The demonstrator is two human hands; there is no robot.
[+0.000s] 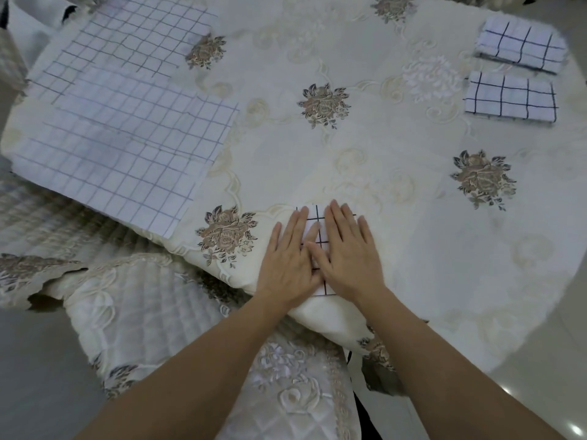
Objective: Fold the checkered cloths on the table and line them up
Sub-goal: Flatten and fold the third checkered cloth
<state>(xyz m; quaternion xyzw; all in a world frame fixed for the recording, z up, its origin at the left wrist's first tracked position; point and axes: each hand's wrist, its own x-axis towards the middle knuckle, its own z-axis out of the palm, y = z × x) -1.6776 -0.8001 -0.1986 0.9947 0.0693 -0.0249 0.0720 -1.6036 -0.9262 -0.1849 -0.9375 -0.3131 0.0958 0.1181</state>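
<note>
A small folded checkered cloth (314, 217), white with black lines, lies near the table's front edge. My left hand (290, 262) and my right hand (344, 249) press flat on it side by side, fingers spread, covering most of it. Two folded checkered cloths sit at the far right, one (521, 47) behind the other (511, 96). Two unfolded checkered cloths lie spread at the left, a near one (127, 147) overlapping a far one (133, 36).
The round table carries a cream tablecloth (381, 147) embroidered with brown flowers. Chairs with quilted cream covers (197, 328) stand at the near left, against the table edge. Pale tiled floor (540, 392) shows at the lower right.
</note>
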